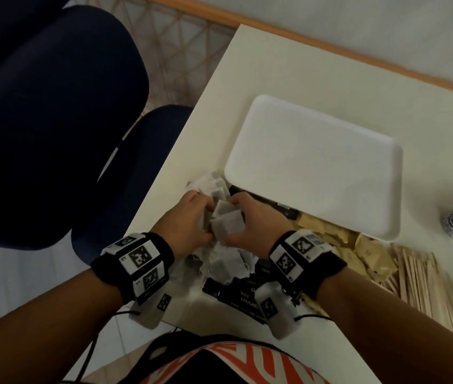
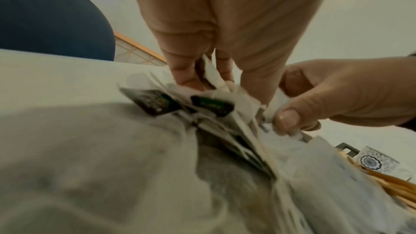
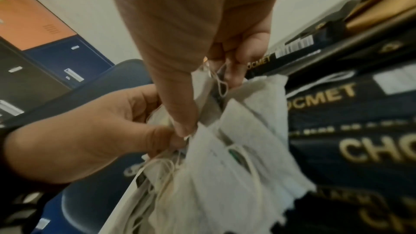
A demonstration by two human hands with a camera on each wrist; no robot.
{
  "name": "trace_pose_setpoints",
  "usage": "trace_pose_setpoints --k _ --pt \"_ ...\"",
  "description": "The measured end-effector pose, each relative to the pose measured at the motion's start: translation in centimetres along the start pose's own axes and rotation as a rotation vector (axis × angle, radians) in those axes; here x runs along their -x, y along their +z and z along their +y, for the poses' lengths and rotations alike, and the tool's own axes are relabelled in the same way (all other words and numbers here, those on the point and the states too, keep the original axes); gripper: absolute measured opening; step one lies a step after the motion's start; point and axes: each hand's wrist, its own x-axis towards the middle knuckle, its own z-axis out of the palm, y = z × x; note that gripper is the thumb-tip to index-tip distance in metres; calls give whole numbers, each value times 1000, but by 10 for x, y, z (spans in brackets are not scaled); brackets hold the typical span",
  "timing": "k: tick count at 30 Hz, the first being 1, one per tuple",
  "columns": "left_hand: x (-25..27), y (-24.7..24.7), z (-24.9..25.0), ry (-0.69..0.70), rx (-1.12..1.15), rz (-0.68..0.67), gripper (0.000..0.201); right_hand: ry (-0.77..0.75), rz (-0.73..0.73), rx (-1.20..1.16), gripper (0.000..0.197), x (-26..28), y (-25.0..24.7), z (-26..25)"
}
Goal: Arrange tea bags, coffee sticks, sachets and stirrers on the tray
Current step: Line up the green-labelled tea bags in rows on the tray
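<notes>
Left hand and right hand meet knuckle to knuckle, fingers curled in a shared grip.

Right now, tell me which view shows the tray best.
Head view: the whole white tray shows, lying on the table beyond both hands. The left wrist view shows at most a sliver of it past the tea bags; the right wrist view shows none.
</notes>
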Motion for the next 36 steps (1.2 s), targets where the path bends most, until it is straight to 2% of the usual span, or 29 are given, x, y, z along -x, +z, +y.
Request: trace_pose_setpoints --k 1,4,5,8,11,13,14,17,20,22,24,26,29,31,33,36 --pt "-1 1 1 4 4 -3 53 -8 -17 -1 64 -1 2 -1" --pt "-5 0 -2 40 76 0 41 -42 -45 14 25 -5 2 -2" --pt "-5 -3 -3 43 119 -11 38 -33 -56 -27 19 -4 0 0" --pt "-9 -16 -3 52 171 -29 33 34 -67 -189 17 -4 -13 9" --pt "-14 -27 0 70 145 94 20 86 -19 -320 16 -3 -32 18" --pt "-20 -34 9 48 243 170 7 79 47 -383 16 -4 -48 22" --pt "-24 -35 13 10 323 149 15 81 87 -408 19 -6 -55 23" --pt "-32 -38 32 -195 614 -141 46 47 206 -423 21 -12 -73 23" --pt "-44 -37 43 -325 796 -380 80 -47 308 -392 15 -18 -83 16" --pt "-52 -35 48 -353 955 -472 87 -137 358 -253 12 -23 -83 13" --pt "-59 -34 50 -344 1101 -530 86 -245 410 -48 14 -26 -79 11" --pt "-63 -34 55 -314 1198 -558 80 -364 435 23 19 -27 -73 13" --pt "-69 -35 59 -306 1293 -467 58 -503 358 68 31 -28 -62 18" --pt "-74 -35 58 -295 1268 -382 46 -559 270 76 31 -28 -57 24" --pt "-77 -32 56 -227 1181 -359 40 -572 184 58 36 -24 -57 29" --pt "-78 -26 53 -196 1100 -318 14 -602 149 28 45 -19 -57 37"
